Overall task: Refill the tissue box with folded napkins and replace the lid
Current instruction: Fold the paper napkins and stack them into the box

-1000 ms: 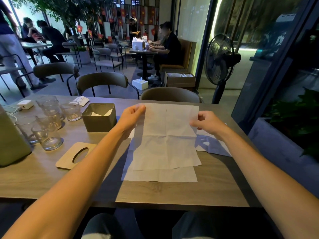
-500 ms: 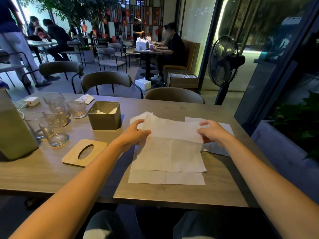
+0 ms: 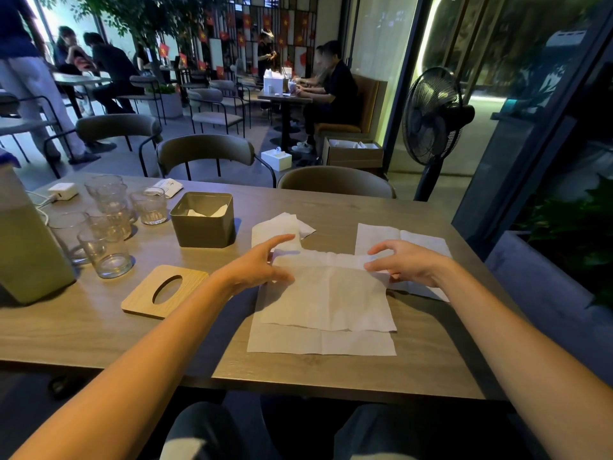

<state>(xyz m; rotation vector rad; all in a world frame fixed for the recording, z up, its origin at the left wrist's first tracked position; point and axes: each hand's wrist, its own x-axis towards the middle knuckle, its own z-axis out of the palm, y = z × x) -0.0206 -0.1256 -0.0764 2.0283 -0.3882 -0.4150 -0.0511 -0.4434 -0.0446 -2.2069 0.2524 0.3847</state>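
The wooden table (image 3: 331, 207) had bare room beyond both hands, its edge close outside the right hand (image 3: 409, 263). The left hand (image 3: 258, 265), fingers spread, and the right, loosely curved, rested ungripping on the ends of the folded napkin (image 3: 326, 300); the open tissue box (image 3: 202, 224) stood beyond the left hand, the lid (image 3: 164, 290) beside its wrist

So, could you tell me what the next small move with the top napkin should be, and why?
Probably fold the top napkin over, far edge to near edge: left hand and right hand sit on that far edge, and the sheet looks too wide for the open box.
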